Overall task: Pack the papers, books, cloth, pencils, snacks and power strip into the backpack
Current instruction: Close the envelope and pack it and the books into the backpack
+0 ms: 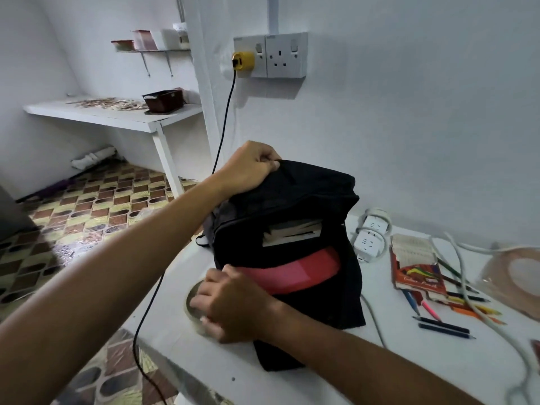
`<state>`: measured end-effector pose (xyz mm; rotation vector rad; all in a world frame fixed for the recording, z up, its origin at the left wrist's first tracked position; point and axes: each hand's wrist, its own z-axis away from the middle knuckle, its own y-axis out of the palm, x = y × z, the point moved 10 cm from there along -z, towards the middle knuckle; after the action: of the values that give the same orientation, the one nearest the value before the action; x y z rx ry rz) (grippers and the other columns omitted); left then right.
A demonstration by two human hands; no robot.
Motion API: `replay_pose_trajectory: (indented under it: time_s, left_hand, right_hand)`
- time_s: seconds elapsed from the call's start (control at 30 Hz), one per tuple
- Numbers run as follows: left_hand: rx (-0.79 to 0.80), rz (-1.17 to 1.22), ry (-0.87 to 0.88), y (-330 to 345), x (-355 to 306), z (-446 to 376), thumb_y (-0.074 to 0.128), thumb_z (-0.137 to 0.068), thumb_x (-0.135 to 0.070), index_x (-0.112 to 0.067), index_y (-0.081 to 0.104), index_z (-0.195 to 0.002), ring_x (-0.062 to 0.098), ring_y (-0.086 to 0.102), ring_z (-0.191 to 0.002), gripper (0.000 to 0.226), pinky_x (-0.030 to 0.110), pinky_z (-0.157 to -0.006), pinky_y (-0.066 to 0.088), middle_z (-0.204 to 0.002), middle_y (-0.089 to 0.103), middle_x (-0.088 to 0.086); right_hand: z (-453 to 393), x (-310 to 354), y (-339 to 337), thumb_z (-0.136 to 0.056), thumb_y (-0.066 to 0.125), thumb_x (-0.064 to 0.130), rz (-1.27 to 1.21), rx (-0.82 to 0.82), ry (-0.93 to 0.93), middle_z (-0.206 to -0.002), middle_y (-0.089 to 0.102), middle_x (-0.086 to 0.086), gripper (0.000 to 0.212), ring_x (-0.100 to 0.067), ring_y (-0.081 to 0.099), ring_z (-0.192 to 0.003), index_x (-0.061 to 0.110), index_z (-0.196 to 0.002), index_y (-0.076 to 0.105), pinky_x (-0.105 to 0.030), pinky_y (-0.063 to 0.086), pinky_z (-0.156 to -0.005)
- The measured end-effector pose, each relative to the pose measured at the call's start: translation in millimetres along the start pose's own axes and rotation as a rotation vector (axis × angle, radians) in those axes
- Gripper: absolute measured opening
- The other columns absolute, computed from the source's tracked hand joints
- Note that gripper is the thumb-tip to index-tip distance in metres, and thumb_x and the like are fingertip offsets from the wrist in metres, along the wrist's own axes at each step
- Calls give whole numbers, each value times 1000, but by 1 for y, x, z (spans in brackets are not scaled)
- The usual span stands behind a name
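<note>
A black backpack (292,200) stands open on the white table (380,375). Books and papers (292,232) show in its upper opening, and a red cloth (298,273) bulges from the lower one. My left hand (251,168) grips the top of the backpack. My right hand (230,302) is curled round the bag's lower left edge, beside the red cloth. A white power strip (369,238) lies just right of the bag. Further right are a pencil box (420,276) and several loose coloured pencils (444,328).
A tape roll (194,293) sits under my right fingers by the table's left edge. A black cable (225,124) hangs from the yellow plug (244,60) in the wall socket down past the table. White cords (482,311) cross the pencils. A copper-coloured coil (520,276) lies far right.
</note>
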<state>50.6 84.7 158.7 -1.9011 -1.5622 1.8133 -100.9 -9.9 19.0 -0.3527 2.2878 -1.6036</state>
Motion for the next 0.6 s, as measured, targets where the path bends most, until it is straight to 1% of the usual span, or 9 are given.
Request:
replay_pose_trajectory:
  time_s: [0.07,0.13,0.2,0.27,0.3,0.37,0.4,0.47,0.6]
  left_hand:
    - [-7,-2,-4,3,0,5,58,-90,-5,-12,67,-79,8,52,-61,16,23,-64,42,-67,60,0]
    - [0,-17,-20,7,4,11,57,-90,-5,-11,67,-81,13,52,-66,15,26,-67,41,-71,61,5]
    - [11,-22,-32,9,8,16,57,-90,-5,-12,67,-81,16,53,-70,15,28,-69,43,-75,63,8]
    - [13,-22,-37,9,12,20,57,-90,-6,-14,66,-79,17,55,-72,17,30,-71,44,-76,64,8]
    - [13,-23,-41,8,13,22,57,-90,-7,-15,66,-78,17,56,-72,17,30,-72,45,-77,64,8]
    - [19,-15,-54,6,17,25,57,-91,-6,-15,66,-79,16,55,-71,17,29,-72,45,-75,64,7]
    - [23,-12,-56,6,17,26,57,-92,-6,-13,66,-80,14,55,-70,17,28,-71,44,-73,63,5]
    - [30,-13,-52,6,16,27,56,-92,-5,-9,67,-84,13,54,-69,14,26,-70,43,-74,62,4]
    - [40,-13,-38,1,10,24,55,-92,-3,-2,68,-90,11,55,-70,14,18,-66,43,-78,63,7]
  right_hand:
    - [0,-1,29,-78,65,35,136,176,93,-93,69,-3,24,-26,56,-97,16,-93,63,-41,43,-84]
    - [2,5,44,-82,61,23,97,232,93,-97,68,-7,15,-31,52,-108,13,-94,63,-54,32,-99]
    - [4,5,41,-82,61,14,-70,161,118,-97,68,-10,13,-32,52,-110,10,-94,65,-62,16,-109]
    - [8,-1,29,-81,62,10,-282,43,187,-103,68,-12,21,-29,53,-112,8,-101,68,-59,5,-114]
    - [10,-4,21,-80,63,9,-387,-9,205,-107,68,-12,26,-28,54,-113,8,-105,68,-54,5,-114]
    - [12,-5,0,-79,64,3,-585,-108,196,-109,69,-12,30,-25,57,-108,6,-108,69,-42,21,-112]
    - [14,-6,-13,-77,65,-1,-673,-158,182,-106,70,-13,29,-22,59,-102,3,-106,70,-32,32,-105]
    - [20,-12,-36,-73,65,-9,-800,-245,145,-98,70,-15,29,-17,60,-91,-2,-101,70,-14,41,-86]
    - [44,-42,-64,-70,64,-12,-826,-312,196,-89,67,-6,31,-10,60,-83,-1,-97,72,-16,45,-76]
